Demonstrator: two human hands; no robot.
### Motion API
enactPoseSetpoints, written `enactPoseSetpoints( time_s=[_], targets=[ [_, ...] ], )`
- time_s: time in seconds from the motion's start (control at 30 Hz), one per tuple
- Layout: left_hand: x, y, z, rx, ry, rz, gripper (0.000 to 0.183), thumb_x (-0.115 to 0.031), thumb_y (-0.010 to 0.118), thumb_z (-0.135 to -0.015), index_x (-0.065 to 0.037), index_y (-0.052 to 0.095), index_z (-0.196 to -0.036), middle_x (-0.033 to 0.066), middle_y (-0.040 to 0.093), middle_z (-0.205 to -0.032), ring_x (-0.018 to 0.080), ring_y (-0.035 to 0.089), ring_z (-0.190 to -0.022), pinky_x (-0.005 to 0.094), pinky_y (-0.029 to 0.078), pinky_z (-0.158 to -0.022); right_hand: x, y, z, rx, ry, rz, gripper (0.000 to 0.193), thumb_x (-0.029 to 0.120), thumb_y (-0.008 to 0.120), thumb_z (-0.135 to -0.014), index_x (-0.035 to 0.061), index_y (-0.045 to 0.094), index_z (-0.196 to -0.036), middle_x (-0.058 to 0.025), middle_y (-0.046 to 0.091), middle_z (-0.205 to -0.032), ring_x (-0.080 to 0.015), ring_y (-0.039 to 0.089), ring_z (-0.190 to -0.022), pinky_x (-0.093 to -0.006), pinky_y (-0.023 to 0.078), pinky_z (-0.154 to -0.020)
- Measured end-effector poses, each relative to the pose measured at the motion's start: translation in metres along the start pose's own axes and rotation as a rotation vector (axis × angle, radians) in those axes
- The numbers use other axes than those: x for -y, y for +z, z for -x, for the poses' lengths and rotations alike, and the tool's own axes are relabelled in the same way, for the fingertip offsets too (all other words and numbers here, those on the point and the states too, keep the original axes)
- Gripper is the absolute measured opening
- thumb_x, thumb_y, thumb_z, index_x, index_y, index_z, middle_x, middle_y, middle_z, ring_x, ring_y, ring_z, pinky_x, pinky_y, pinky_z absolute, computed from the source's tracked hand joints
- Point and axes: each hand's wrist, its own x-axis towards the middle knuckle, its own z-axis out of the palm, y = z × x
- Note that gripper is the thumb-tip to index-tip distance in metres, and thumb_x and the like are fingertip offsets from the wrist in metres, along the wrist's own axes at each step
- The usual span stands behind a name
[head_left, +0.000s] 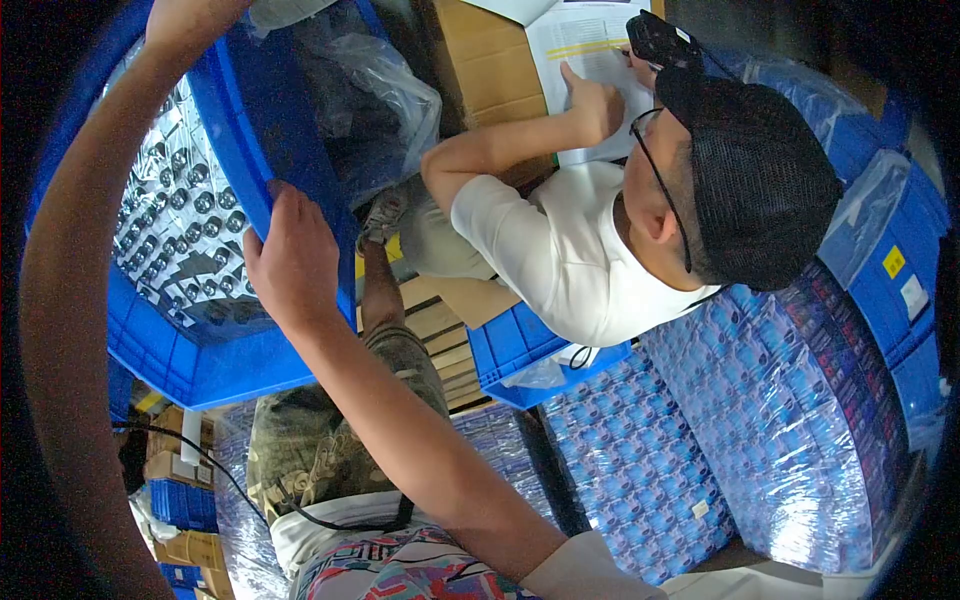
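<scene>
A large blue plastic bin (262, 150) sits tilted at my left. Inside, rows of small clear pieces with dark round tops (180, 215) stand among white slips. My right hand (298, 255) is closed over the bin's near right rim, thumb toward the inside and fingers over the edge. My left hand (190, 22) reaches to the bin's far end at the upper edge of the picture. Its fingers are cut off, so its grip is hidden.
To my right, a person in a white shirt and black cap (750, 180) points at papers (590, 80) over a cardboard box (500, 65). Plastic-wrapped stacks of blue boxes (640, 470), a smaller blue bin (515, 350) and a wooden pallet (450, 345) stand nearby. A black cable (340, 525) crosses my waist.
</scene>
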Motion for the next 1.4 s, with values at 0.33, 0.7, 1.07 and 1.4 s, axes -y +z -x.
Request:
enactPoseSetpoints(
  time_s=[0.33,0.7,1.07,1.4],
  targets=[
    [-0.001,0.000,0.000,-0.002,0.008,-0.018,0.024,-0.025,0.056,-0.076,-0.003,0.048,-0.082,0.0196,0.057,-0.070,0.0392,0.057,-0.070,0.0458,0.043,-0.061,0.001,-0.002,0.000,0.000,-0.003,0.009,0.041,0.011,0.064,-0.073,-0.0041,0.049,-0.108,-0.0204,0.058,-0.096,-0.0360,0.057,-0.091,-0.0419,0.048,-0.079],
    [-0.009,-0.005,0.000,0.037,-0.045,-0.022,0.024,-0.025,0.056,-0.076,-0.002,0.049,-0.082,0.0191,0.057,-0.071,0.0376,0.058,-0.070,0.0445,0.044,-0.061,0.000,-0.002,-0.001,-0.013,-0.018,0.009,0.040,0.011,0.064,-0.072,-0.0041,0.049,-0.107,-0.0207,0.057,-0.094,-0.0364,0.057,-0.090,-0.0422,0.048,-0.079],
    [-0.004,0.003,0.002,0.008,-0.038,-0.084,0.026,-0.025,0.059,-0.074,-0.003,0.048,-0.080,0.0193,0.055,-0.067,0.0387,0.056,-0.068,0.0446,0.042,-0.059,-0.003,-0.001,0.002,-0.002,-0.001,0.018,0.043,0.012,0.067,-0.071,-0.0023,0.049,-0.108,-0.0196,0.056,-0.095,-0.0365,0.055,-0.090,-0.0428,0.047,-0.076],
    [0.035,0.020,-0.002,0.117,-0.068,-0.214,0.056,-0.053,0.049,-0.087,-0.016,0.045,-0.129,0.0163,0.063,-0.105,0.0356,0.060,-0.096,0.0414,0.047,-0.077,-0.001,-0.006,0.001,0.052,0.013,-0.021,0.047,0.011,0.068,-0.071,-0.0030,0.047,-0.111,-0.0199,0.055,-0.098,-0.0358,0.055,-0.091,-0.0412,0.047,-0.078]
  ],
)
